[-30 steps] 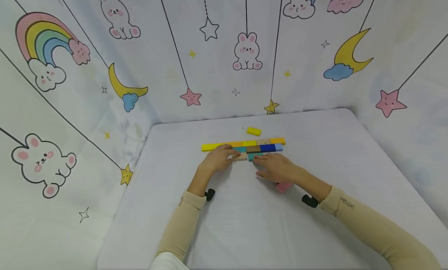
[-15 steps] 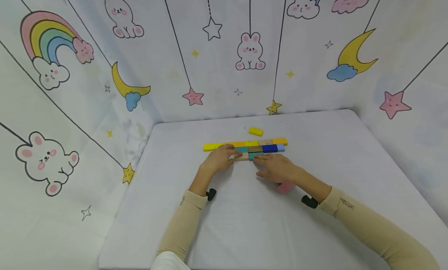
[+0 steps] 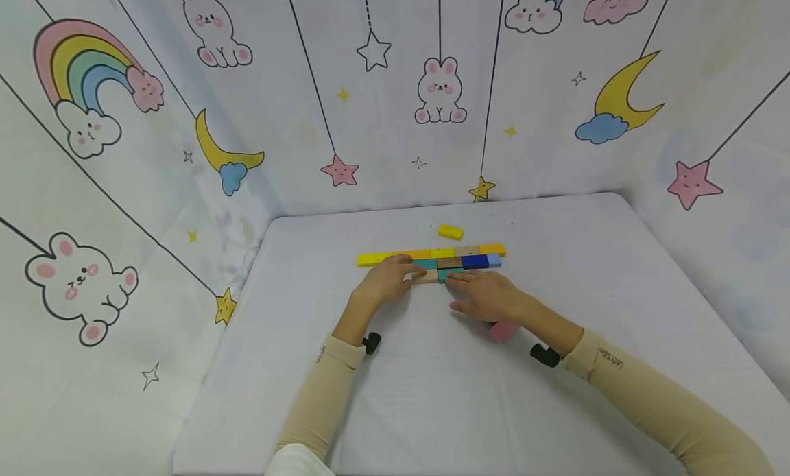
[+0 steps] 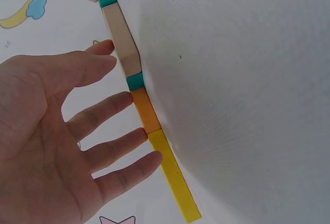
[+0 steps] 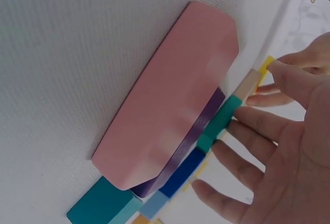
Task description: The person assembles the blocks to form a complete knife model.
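Head view: a teal block (image 3: 449, 274) is set in the near row, just right of a pale wooden block (image 3: 425, 278). It is judged light, stiff and hardly fragile (perhaps smooth), best held by its right end. It is touched by the right hand (image 3: 490, 296), fingers extended, nothing gripped; the left hand (image 3: 384, 280), likewise unclenched, is laid beside the pale block.
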`<state>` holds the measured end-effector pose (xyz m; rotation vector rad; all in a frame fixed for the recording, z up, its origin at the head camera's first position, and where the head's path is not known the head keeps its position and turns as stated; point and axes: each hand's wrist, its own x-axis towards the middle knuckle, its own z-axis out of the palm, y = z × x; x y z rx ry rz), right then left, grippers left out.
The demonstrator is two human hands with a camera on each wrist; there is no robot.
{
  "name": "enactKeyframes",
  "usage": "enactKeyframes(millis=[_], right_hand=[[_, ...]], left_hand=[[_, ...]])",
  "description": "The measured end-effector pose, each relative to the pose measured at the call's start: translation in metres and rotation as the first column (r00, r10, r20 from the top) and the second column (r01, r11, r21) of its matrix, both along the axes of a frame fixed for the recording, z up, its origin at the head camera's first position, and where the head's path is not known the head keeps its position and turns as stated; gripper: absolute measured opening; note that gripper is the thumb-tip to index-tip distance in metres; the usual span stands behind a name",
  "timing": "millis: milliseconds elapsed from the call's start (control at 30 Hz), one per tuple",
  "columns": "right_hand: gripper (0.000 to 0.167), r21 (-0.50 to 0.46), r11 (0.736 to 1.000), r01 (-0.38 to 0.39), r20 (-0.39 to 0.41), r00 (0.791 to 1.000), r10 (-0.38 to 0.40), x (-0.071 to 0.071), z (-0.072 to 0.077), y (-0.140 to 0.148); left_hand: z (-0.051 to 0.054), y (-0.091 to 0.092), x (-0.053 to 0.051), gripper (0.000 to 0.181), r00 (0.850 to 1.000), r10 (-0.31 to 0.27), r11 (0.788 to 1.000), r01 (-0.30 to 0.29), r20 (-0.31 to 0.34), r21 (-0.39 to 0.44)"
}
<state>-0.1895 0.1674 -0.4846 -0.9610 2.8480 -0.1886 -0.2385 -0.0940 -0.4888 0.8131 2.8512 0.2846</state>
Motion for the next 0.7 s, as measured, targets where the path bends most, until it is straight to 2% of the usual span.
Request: enactKeyframes(millis=[333,700], right_hand=[[0.066,-0.005,0.999,0.053,0.047,0.998,-0.052,0.0,0.0001,-0.0027],[0.064,-0.022,0.999,0.046,0.028,0.999,-0.046,-0.0015,0.0002,-0.0037]], left_hand=[[-0.0002,0.0009,-0.0022,0.041,1.0,0.006,1.0,-0.006,0.011,0.009],[0.001,0.0,-0.0012,0.041,1.0,0.009,1.0,-0.009,0.019,0.02]])
